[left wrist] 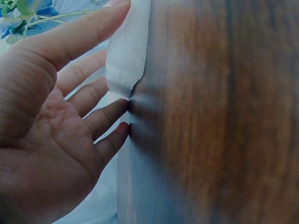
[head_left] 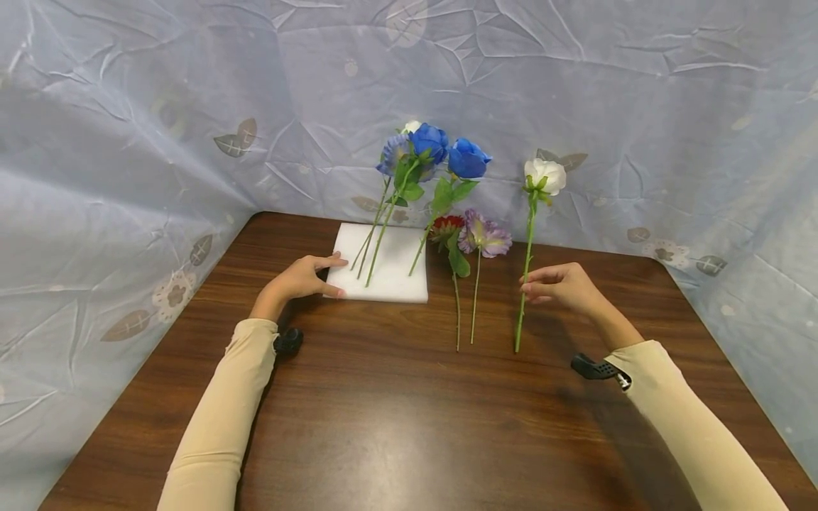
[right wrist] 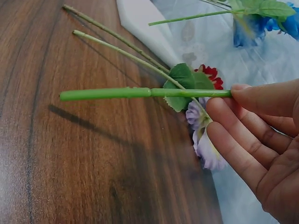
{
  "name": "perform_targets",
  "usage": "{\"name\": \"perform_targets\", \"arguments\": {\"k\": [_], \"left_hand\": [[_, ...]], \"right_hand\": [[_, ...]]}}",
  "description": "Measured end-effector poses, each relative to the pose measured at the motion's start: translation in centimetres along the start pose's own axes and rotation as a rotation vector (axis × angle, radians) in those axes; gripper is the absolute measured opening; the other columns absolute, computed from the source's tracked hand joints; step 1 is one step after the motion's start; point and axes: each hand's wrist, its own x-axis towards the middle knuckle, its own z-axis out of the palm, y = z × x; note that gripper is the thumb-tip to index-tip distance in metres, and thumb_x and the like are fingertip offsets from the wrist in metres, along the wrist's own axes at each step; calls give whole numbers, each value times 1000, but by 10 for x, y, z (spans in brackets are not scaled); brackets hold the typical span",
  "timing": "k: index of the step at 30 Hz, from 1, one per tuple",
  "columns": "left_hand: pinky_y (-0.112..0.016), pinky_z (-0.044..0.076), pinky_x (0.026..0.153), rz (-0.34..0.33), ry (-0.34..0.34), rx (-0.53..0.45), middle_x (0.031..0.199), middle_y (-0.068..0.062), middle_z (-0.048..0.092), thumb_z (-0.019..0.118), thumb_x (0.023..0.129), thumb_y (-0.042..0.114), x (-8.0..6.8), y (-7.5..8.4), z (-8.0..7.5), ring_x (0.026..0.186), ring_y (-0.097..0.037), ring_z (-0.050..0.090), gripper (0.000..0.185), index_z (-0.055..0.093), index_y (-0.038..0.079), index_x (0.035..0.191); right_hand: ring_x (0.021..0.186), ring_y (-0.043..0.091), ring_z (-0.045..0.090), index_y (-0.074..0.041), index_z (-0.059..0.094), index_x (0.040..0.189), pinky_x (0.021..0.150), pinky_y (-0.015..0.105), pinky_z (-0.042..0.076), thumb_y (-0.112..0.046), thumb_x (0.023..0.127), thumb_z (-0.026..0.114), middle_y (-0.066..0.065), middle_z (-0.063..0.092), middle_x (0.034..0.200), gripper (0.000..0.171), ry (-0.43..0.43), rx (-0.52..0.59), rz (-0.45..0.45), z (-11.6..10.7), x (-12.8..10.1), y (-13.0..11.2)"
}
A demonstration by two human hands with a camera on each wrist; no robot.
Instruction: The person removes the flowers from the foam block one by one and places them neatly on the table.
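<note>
Right hand point(head_left: 562, 287) has the white rose point(head_left: 544, 177), thumb and fingertips pinching its green stem, bloom up, over the right side of the desk point(head_left: 409, 397)! Across to the left hand point(head_left: 303, 278): fingers extended, unclenched, touching the left end of the white foam block point(head_left: 402, 284). Two blue roses point(head_left: 469, 158) rise from that foam, while a red flower point(head_left: 447, 226) and a purple flower point(head_left: 483, 234) lie between block and white rose.
</note>
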Motion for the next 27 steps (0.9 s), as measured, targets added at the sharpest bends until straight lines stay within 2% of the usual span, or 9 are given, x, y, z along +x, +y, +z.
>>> {"name": "perform_targets", "arguments": {"k": [4,12,18,23,27], "left_hand": [[-57,23,125,5,1,-9,169,-5,22,87,82,31,1,0,0,157,-37,16,83,48,15,153],[-58,23,125,6,-2,-2,169,-6,22,87,83,31,0,2,-1,157,-38,17,82,48,15,153],[-57,23,125,6,-2,-4,169,-6,22,87,82,31,1,1,0,157,-38,17,82,48,15,153],[-56,22,126,7,3,-14,169,-6,22,87,82,30,0,0,0,157,-37,16,82,49,14,153],[-56,22,126,3,5,-11,169,-6,22,87,82,30,-1,1,0,157,-37,16,82,49,14,153]], "right_hand": [[82,18,77,21,61,122,84,47,63,-11,94,74,3,80,90,44,-14,-13,27,1,1,-1],[85,22,78,19,65,119,86,50,62,-12,94,75,18,78,102,42,-61,-30,90,6,5,0],[83,18,77,23,61,122,85,45,63,-7,94,72,17,78,102,42,-88,-13,135,10,7,2],[80,17,76,21,63,119,83,44,63,-4,94,72,20,77,104,37,-82,-25,163,14,8,4],[79,16,76,20,64,118,83,43,63,-5,93,72,16,78,101,36,-81,-48,186,19,9,5]]}}
